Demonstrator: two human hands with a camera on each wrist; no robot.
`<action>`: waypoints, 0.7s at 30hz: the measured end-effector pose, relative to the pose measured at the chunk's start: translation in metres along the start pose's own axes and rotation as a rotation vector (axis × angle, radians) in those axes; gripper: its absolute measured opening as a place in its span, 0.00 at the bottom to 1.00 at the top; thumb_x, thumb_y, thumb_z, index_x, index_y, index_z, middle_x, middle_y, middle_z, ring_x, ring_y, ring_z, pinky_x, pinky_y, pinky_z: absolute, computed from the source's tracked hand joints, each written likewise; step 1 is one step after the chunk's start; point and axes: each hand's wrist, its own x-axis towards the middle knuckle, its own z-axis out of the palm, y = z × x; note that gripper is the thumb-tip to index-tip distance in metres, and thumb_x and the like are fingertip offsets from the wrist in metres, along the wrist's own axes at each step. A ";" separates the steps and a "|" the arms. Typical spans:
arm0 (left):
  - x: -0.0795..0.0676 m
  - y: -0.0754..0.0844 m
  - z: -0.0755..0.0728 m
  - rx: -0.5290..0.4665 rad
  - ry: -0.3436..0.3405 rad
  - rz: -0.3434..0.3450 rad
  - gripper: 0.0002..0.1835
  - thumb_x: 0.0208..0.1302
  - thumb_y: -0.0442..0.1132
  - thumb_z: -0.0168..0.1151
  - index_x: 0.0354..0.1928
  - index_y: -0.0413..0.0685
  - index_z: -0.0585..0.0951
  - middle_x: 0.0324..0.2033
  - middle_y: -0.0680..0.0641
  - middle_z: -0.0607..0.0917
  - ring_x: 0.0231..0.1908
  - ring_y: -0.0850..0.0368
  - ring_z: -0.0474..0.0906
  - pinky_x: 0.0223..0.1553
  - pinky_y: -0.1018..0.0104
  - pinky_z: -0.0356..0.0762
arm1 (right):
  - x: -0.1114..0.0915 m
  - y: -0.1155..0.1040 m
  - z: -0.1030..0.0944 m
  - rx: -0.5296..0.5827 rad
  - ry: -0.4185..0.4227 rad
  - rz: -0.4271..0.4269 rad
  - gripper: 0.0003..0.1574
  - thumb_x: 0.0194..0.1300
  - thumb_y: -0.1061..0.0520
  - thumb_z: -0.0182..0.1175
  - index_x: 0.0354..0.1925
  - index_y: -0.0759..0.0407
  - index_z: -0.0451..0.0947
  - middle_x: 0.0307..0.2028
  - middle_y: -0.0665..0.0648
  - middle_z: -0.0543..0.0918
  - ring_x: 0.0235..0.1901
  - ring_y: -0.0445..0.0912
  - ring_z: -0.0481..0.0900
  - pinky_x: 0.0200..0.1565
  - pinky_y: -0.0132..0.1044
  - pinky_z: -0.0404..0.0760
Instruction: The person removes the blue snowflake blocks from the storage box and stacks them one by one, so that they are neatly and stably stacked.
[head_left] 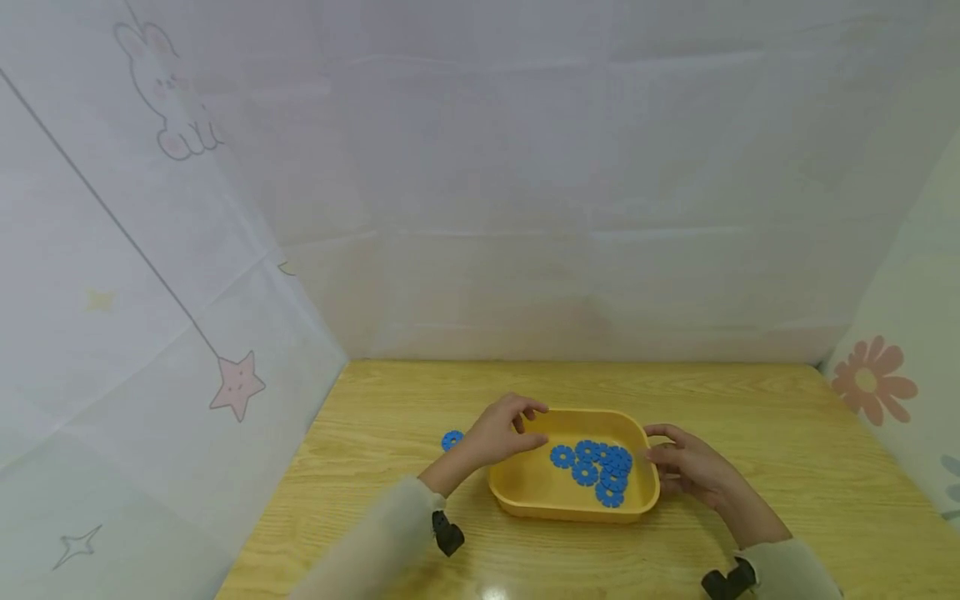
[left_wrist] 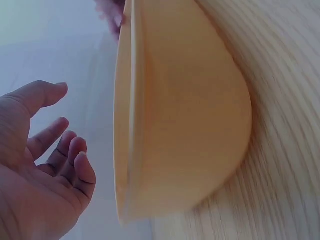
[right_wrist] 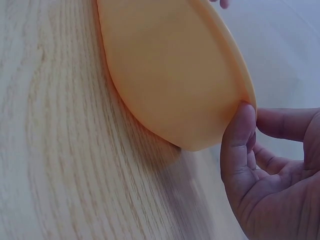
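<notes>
A yellow plastic basin [head_left: 525, 487] stands on the table, with several blue notched discs [head_left: 611, 482] lying loosely toward its right side. My right hand [head_left: 693, 468] pinches the basin's right rim between thumb and fingers; the right wrist view shows this hand [right_wrist: 275, 185] gripping the edge of the basin [right_wrist: 165, 75]. Over the left end hovers my left hand [head_left: 504, 433], fingers loosely bent and holding nothing. In the left wrist view that hand [left_wrist: 45, 170] is apart from the wall of the basin [left_wrist: 190, 110]. The basin's inside is hidden from both wrist views.
Another blue notched disc [head_left: 447, 445] lies on the table left of the basin, beside my left wrist. The wooden table [head_left: 360, 467] meets a pale printed cloth [head_left: 525, 208] at the back and sides.
</notes>
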 end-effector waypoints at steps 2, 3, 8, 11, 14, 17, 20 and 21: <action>0.006 0.008 0.008 0.004 -0.033 0.014 0.23 0.67 0.45 0.70 0.62 0.53 0.80 0.47 0.51 0.77 0.36 0.61 0.74 0.38 0.67 0.75 | 0.001 0.000 0.000 0.002 0.007 0.005 0.40 0.75 0.57 0.58 0.75 0.67 0.52 0.47 0.62 0.84 0.43 0.54 0.86 0.43 0.48 0.86; 0.008 0.011 0.012 0.003 -0.051 0.015 0.23 0.66 0.45 0.70 0.62 0.53 0.80 0.46 0.51 0.77 0.36 0.61 0.73 0.38 0.68 0.75 | 0.001 0.000 0.000 0.001 0.006 0.004 0.40 0.75 0.57 0.58 0.75 0.67 0.52 0.47 0.62 0.83 0.43 0.54 0.86 0.44 0.48 0.86; 0.021 0.018 0.031 -0.004 -0.108 -0.004 0.23 0.64 0.44 0.72 0.61 0.54 0.81 0.47 0.50 0.78 0.35 0.64 0.74 0.37 0.70 0.76 | 0.002 0.001 0.000 -0.011 0.014 -0.005 0.40 0.75 0.57 0.57 0.75 0.67 0.52 0.47 0.63 0.83 0.43 0.54 0.86 0.44 0.49 0.86; 0.027 0.020 0.041 -0.017 -0.121 -0.019 0.23 0.64 0.44 0.72 0.61 0.53 0.82 0.49 0.47 0.79 0.35 0.65 0.74 0.36 0.70 0.76 | 0.002 0.002 0.001 -0.021 0.016 -0.010 0.40 0.75 0.57 0.57 0.75 0.68 0.52 0.47 0.63 0.83 0.43 0.54 0.86 0.44 0.49 0.86; 0.032 0.022 0.051 -0.039 -0.112 -0.042 0.23 0.64 0.45 0.72 0.61 0.53 0.82 0.48 0.44 0.80 0.34 0.64 0.73 0.33 0.70 0.75 | 0.002 0.003 0.001 -0.023 0.017 -0.010 0.40 0.75 0.57 0.58 0.75 0.68 0.52 0.47 0.63 0.84 0.43 0.54 0.86 0.43 0.48 0.86; 0.037 0.022 0.062 -0.048 -0.089 -0.065 0.23 0.64 0.45 0.72 0.60 0.51 0.83 0.46 0.45 0.81 0.31 0.64 0.71 0.29 0.71 0.72 | 0.001 0.003 0.001 -0.023 0.012 -0.015 0.40 0.76 0.57 0.57 0.75 0.68 0.51 0.47 0.62 0.84 0.42 0.53 0.86 0.43 0.49 0.86; 0.043 0.022 0.072 -0.058 -0.074 -0.071 0.24 0.63 0.44 0.73 0.60 0.49 0.83 0.44 0.45 0.82 0.29 0.64 0.71 0.26 0.71 0.70 | 0.001 0.003 0.001 -0.014 0.007 -0.017 0.40 0.76 0.57 0.56 0.75 0.68 0.50 0.47 0.63 0.84 0.43 0.54 0.86 0.44 0.49 0.86; 0.045 0.023 0.075 -0.061 -0.074 -0.072 0.24 0.63 0.44 0.73 0.60 0.48 0.83 0.43 0.45 0.82 0.29 0.64 0.71 0.26 0.71 0.70 | 0.001 0.002 0.001 -0.008 0.008 -0.015 0.40 0.76 0.57 0.56 0.75 0.68 0.50 0.47 0.63 0.84 0.43 0.54 0.86 0.44 0.49 0.86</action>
